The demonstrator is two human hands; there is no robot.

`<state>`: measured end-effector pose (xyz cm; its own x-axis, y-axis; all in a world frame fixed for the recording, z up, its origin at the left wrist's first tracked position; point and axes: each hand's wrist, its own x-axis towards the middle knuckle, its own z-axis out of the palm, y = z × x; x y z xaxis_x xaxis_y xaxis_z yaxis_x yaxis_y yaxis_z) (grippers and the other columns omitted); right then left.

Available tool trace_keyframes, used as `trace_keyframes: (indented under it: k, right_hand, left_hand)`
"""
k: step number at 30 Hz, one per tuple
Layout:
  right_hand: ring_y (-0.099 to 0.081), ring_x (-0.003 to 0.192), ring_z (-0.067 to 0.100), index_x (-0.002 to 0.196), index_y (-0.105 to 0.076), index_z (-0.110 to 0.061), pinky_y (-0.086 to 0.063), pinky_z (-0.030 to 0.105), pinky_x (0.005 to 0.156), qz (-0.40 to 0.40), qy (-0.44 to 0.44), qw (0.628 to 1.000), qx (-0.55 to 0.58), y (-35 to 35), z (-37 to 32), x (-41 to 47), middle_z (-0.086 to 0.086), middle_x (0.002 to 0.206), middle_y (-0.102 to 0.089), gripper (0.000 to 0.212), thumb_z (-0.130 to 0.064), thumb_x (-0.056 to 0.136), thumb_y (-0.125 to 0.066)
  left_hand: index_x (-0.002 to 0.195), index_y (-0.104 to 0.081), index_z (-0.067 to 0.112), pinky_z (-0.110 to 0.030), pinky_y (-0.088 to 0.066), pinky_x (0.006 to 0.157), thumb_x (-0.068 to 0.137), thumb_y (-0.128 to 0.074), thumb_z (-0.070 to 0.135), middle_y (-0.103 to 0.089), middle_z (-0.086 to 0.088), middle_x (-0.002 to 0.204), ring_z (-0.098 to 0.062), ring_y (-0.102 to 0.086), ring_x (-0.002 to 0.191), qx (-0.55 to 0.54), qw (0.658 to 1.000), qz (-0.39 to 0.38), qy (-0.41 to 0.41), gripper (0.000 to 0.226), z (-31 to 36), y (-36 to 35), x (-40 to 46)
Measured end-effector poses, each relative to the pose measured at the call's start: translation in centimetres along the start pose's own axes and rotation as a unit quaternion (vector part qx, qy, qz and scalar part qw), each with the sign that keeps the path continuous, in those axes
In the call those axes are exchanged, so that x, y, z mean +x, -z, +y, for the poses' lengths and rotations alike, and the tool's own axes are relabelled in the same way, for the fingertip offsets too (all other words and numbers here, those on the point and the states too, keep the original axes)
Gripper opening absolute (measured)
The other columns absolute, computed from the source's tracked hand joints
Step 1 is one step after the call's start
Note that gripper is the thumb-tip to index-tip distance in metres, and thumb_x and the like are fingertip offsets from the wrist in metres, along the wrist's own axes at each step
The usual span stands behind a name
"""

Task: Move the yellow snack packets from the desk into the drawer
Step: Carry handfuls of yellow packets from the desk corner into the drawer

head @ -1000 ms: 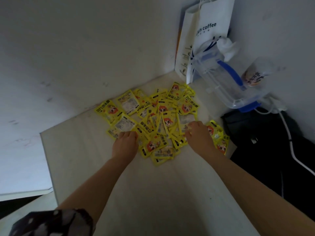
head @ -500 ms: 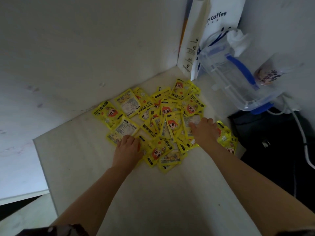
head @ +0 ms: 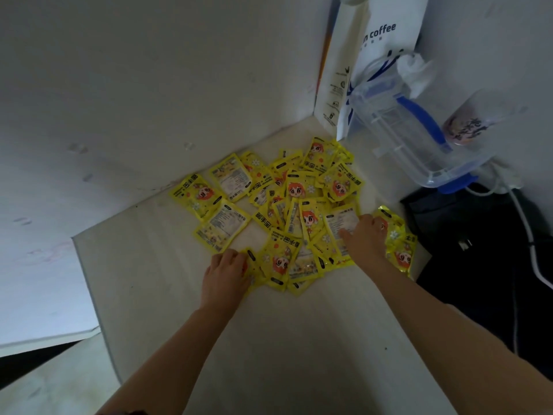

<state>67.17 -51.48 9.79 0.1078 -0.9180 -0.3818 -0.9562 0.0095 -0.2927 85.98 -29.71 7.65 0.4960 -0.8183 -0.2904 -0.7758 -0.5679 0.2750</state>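
White walls meet in a corner behind a pale desk [head: 284, 339], and both bare hands reach into that corner from the near edge. The left hand [head: 226, 274] sits at the near left rim of the heap, fingers curled down onto a packet edge; whether it has truly pinched one or only presses on it, I cannot tell. The right hand [head: 366, 236] lies flatter, fingers fairly straight and spread over a packet turned label side up, pressing rather than gripping.

Between and beyond the hands lie the yellow snack packets [head: 287, 211], a loose overlapping pile fanned out toward the corner. The heap's long axis runs roughly left to right across the desk, so each hand is at one end of its near side and the bulk lies just ahead of the fingertips. A few packets [head: 399, 244] sit outside the right hand, at the desk's right edge. Neither hand is clearly nearer to the middle; a gathering move would likely sweep both inward.

The packets are flat, glossy, bright yellow sachets, some showing a cartoon face with orange hair, others a pale printed panel. They look slippery and apt to slide over one another.

Farther out stand a white paper bag [head: 386, 31] and a clear plastic box [head: 419, 139] with blue trim. No drawer is in view.
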Motion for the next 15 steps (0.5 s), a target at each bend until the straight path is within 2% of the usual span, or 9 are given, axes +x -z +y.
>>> trace_keyframes:
  k: [2, 5, 8, 12, 15]
  right_hand:
    - [-0.040, 0.124, 0.039, 0.126, -0.040, 0.000, -0.041, 0.048, 0.096, 0.007, 0.011, 1.000, 0.016, 0.1, 0.2, -0.4, 0.023, 0.133, -0.043, 0.058, -0.031, 0.086, -0.067]
    - [-0.053, 0.112, 0.041, 0.120, -0.039, -0.005, -0.049, 0.051, 0.089, 0.005, 0.015, 0.998, 0.065, 0.2, 0.6, -1.1, 0.021, 0.124, -0.052, 0.050, -0.023, 0.084, -0.069]
    - [-0.059, 0.104, 0.040, 0.115, -0.037, -0.010, -0.051, 0.054, 0.084, 0.004, 0.011, 0.995, 0.095, 0.3, 0.9, -1.7, 0.019, 0.118, -0.056, 0.046, -0.019, 0.083, -0.069]
    - [-0.058, 0.107, 0.038, 0.123, -0.041, -0.007, -0.051, 0.046, 0.083, 0.002, 0.023, 0.993, 0.117, 0.0, 0.6, -2.8, 0.018, 0.122, -0.056, 0.046, -0.020, 0.086, -0.067]
    - [-0.057, 0.110, 0.036, 0.129, -0.045, -0.004, -0.049, 0.039, 0.080, -0.006, 0.055, 0.991, 0.121, -0.4, -0.1, -3.7, 0.016, 0.125, -0.055, 0.049, -0.023, 0.088, -0.064]
  left_hand:
    - [0.126, -0.054, 0.021, -0.041, -0.048, 0.092, 0.083, -0.069, 0.036, -0.048, -0.004, 0.128, -0.031, -0.048, 0.114, -0.015, 0.999, -0.007, 0.046, 0.047, 0.5, 0.4, -0.4]
    - [0.133, -0.043, 0.022, -0.043, -0.047, 0.094, 0.077, -0.077, 0.030, -0.043, -0.008, 0.131, -0.033, -0.049, 0.115, -0.061, 0.992, -0.027, 0.105, 0.066, 0.5, 0.7, -0.7]
    - [0.139, -0.034, 0.022, -0.043, -0.045, 0.093, 0.074, -0.080, 0.030, -0.050, -0.012, 0.126, -0.033, -0.050, 0.116, -0.107, 0.982, -0.038, 0.151, 0.081, 0.0, 1.0, -0.9]
    - [0.132, -0.037, 0.024, -0.039, -0.047, 0.086, 0.079, -0.074, 0.038, -0.061, -0.011, 0.113, -0.032, -0.057, 0.107, -0.074, 0.979, -0.067, 0.177, 0.066, -0.6, 1.5, -1.3]
    - [0.125, -0.041, 0.028, -0.038, -0.054, 0.074, 0.075, -0.076, 0.039, -0.066, -0.007, 0.108, -0.031, -0.064, 0.096, -0.123, 0.969, -0.057, 0.207, 0.061, -1.8, 1.5, -1.1]
